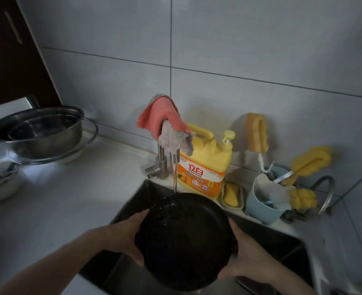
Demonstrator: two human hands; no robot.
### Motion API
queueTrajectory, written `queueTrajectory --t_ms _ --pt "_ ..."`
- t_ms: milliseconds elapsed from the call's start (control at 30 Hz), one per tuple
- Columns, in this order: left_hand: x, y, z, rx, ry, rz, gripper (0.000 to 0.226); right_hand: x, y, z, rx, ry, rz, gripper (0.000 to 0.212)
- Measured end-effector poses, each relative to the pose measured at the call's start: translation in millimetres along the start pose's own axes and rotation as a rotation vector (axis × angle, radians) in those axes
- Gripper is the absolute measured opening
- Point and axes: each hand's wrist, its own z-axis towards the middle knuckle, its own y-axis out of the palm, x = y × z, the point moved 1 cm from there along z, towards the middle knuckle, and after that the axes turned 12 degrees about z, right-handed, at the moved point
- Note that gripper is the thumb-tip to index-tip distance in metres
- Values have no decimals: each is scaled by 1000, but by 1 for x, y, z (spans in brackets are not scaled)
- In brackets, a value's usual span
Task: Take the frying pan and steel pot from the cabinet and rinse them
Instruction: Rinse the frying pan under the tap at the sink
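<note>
I hold the frying pan (184, 239) over the sink (143, 193) with both hands, my left hand (127, 237) gripping its left rim and my right hand (243, 255) curled round its right edge, while a thin stream from the tap (174, 158) strikes the far rim and spreads across the dark surface. The steel pot (44, 130) sits on the bench (73, 192) to the left, well apart from the sink; by my reckoning both are out of the cabinet, the pan's rinse is under way, and the pot's is not yet begun.

White counter (54, 201), steel pot (46, 133), detergent jug (205, 167)
</note>
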Motion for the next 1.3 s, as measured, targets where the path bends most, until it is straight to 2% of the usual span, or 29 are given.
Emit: queueTrajectory --t_ms 133,233,467,600,700,767,900,1000,1067,1167,1300 --pt "-18 -24 -4 37 46 159 153 27 48 10 156 34 153 154" --pt "-23 -32 -7 124 39 249 150 41 69 17 209 -43 158 160" --pt "0 -10 -1 389 19 294 151 40 38 14 311 -159 19 160" --pt "32 12 11 545 37 232 146 46 8 -11 379 -233 -115 156" --pt "48 25 19 661 105 215 135 52 -15 -26 513 -268 -273 150" --pt "59 28 21 798 128 234 127 51 -29 -33 600 -311 -388 145" --pt "86 14 21 1128 236 292 117 12 -53 -54 698 -325 -540 112" --pt "100 2 21 1289 266 351 110 -22 -69 -66 890 -530 -704 102" --pt "106 -5 21 1370 283 397 110 -37 -73 -73 935 -651 -739 90" --pt "112 -17 21 1433 324 401 118 -51 -79 -79 970 -664 -687 97" --pt "113 -19 20 1434 346 398 122 -58 -75 -80 967 -659 -672 113"
